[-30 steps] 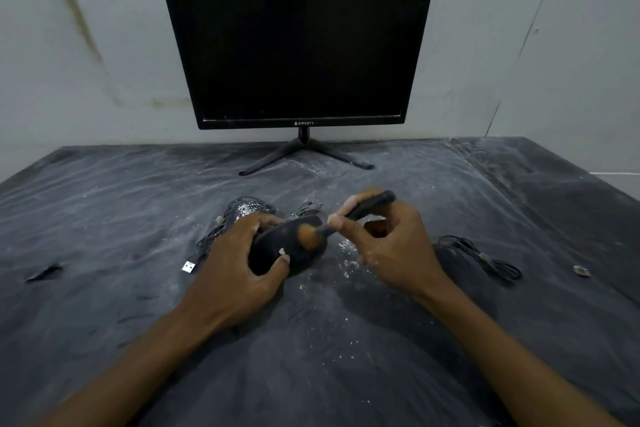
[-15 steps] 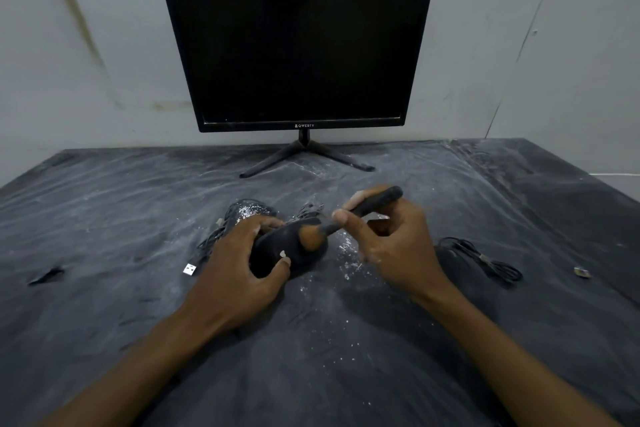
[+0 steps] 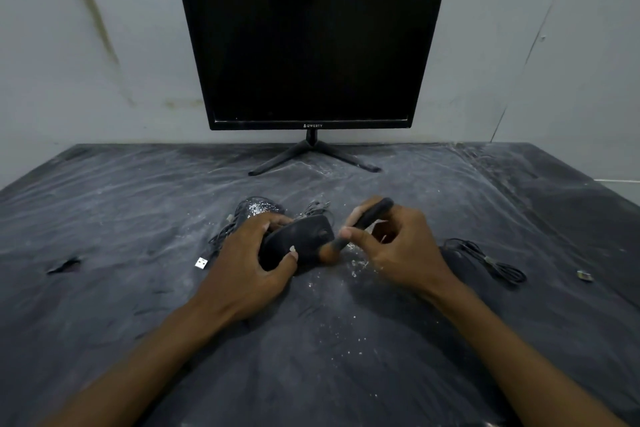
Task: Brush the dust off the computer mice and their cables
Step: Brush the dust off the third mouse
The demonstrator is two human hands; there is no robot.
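Observation:
My left hand (image 3: 247, 258) grips a black computer mouse (image 3: 301, 239), tilted up just above the table's middle. My right hand (image 3: 398, 250) pinches a small black-handled brush (image 3: 363, 224); its brown bristles touch the mouse's lower right side. Behind the left hand lies a second mouse (image 3: 259, 208), speckled with white dust, with its tangled cable (image 3: 225, 232) and white USB plug (image 3: 201, 263). A third mouse (image 3: 457, 262) lies to the right, partly hidden by my right wrist, with a bundled cable (image 3: 498, 262).
The dark table cover (image 3: 138, 288) is streaked with white dust, with crumbs under the held mouse. A black monitor (image 3: 311, 52) on a stand rises at the back against the wall. A small metal piece (image 3: 584, 274) lies far right; a dark scrap (image 3: 64, 265) far left.
The brush head has slid from the top of the held mouse down to its lower right side. The left hand has tilted the mouse slightly.

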